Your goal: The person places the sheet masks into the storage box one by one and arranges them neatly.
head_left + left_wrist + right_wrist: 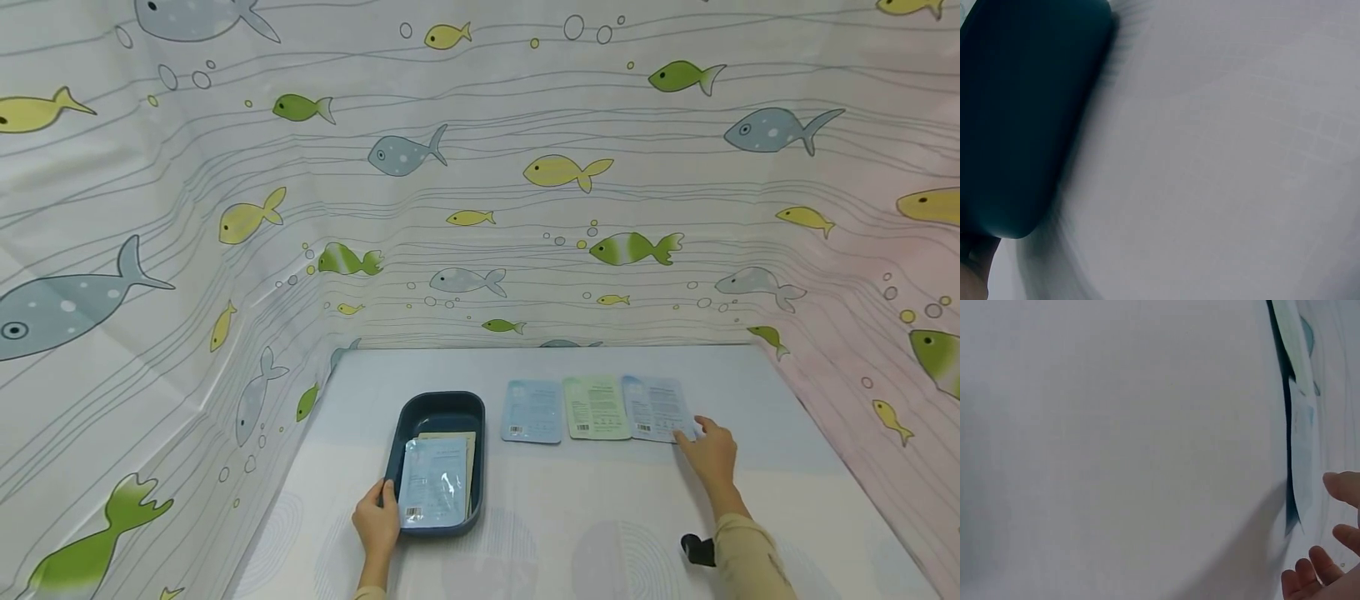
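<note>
Reach at Row's End

Your right hand [708, 457] hangs at the lower right corner of the right packet [658, 408], thumb and forefinger spread, gripping nothing. The head view overlaps thumb and packet, while the right wrist view leaves a gap between them, so contact cannot be confirmed. Your left hand [377, 521] grips the near left rim of the bin [480, 462], which sits left of the row with a blue pouch [435, 483] lying over a cream pouch [471, 454].

A slip at the corner looks the likeliest trouble: the packet lies nearly flat and seems slick, and a pinch that misses its edge could push it away. Its left side meets the green packet [597, 407], touching or overlapping, you cannot tell which, so a careless drag could skew both. A hard pull by your left hand might swing the bin and shift its loose contents.

Between your right hand and the bin lie the green packet, the left packet [532, 411] and the bin's raised wall. A small black piece [699, 550] juts beside your right sleeve [750, 554], low over the table [555, 517]; fish-printed sheeting [540, 217] rises behind and at both sides.
</note>
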